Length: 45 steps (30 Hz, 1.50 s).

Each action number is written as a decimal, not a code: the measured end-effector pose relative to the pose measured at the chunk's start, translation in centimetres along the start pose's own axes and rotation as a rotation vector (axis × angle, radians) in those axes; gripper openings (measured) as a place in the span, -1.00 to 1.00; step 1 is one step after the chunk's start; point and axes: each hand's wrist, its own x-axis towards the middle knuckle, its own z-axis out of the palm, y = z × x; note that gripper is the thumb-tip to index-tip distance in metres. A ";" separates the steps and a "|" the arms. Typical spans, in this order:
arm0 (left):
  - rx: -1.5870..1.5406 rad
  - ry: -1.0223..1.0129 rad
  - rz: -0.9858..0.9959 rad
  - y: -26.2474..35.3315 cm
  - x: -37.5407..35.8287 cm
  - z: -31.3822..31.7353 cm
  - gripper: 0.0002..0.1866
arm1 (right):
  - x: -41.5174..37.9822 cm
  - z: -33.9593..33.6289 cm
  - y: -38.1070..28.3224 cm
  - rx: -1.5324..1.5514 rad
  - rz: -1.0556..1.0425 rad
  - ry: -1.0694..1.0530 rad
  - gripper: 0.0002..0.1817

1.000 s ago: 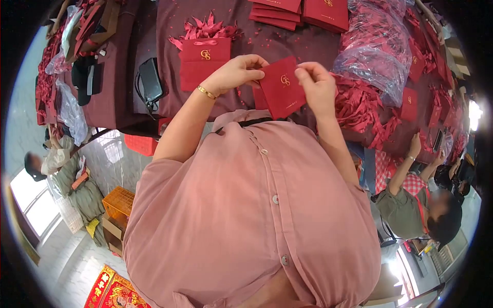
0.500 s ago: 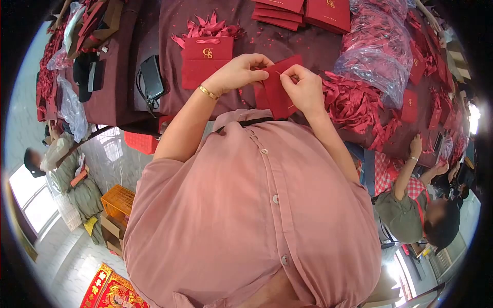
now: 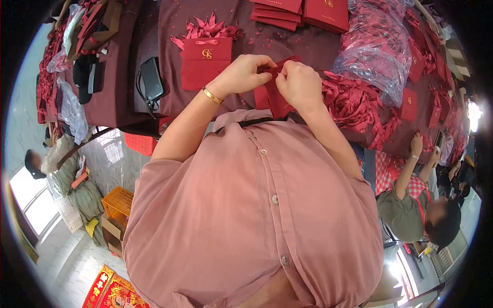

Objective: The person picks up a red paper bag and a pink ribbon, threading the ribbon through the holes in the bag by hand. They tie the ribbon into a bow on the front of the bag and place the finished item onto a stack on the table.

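A red paper bag (image 3: 280, 101) hangs between my hands close to my chest. My left hand (image 3: 246, 73), with a gold bracelet on the wrist, is closed on the bag's upper left edge. At the bag's upper right, my right hand (image 3: 301, 86) is closed with its fingertips pinched together and partly hides the bag. Whether a ribbon lies in that pinch is too small to tell. Just left of my hands, a finished-looking red bag (image 3: 206, 66) with gold letters lies flat, red ribbons (image 3: 213, 28) fanned out at its top.
Red bags (image 3: 326, 14) are stacked at the back. On the right lie a ribbon pile (image 3: 354, 105) and a plastic-wrapped bundle (image 3: 375, 46). A black phone pouch (image 3: 150, 78) rests at left. One person (image 3: 411, 213) works at the right; another (image 3: 77, 179) is at far left.
My right hand has turned over and moved slightly left, nearer my left hand, covering more of the bag. The bag's top has tilted. The person at right has shifted a hand.
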 end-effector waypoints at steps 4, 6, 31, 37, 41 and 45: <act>-0.019 -0.004 0.008 -0.3 0.0 0.3 -0.70 | 1.3 1.0 1.8 0.288 0.172 -0.183 -0.80; 0.092 0.018 0.059 0.1 -0.1 0.5 -0.68 | 1.9 1.7 3.1 0.568 0.333 -0.363 -0.78; -0.553 0.392 -0.089 -2.7 -1.2 -0.2 -0.62 | -4.0 8.5 9.7 1.817 1.147 -0.288 -0.41; -0.494 0.384 -0.055 -2.0 -2.2 -0.2 -0.62 | -2.2 7.1 8.9 1.897 1.106 0.016 -0.58; -0.539 0.340 -0.139 -2.6 -2.4 -0.3 -0.70 | -1.5 5.8 8.0 2.117 0.693 -0.047 -0.67; 0.008 0.390 -0.007 -3.3 -1.4 -0.8 -0.78 | -1.5 6.8 7.4 1.672 0.565 0.134 -0.76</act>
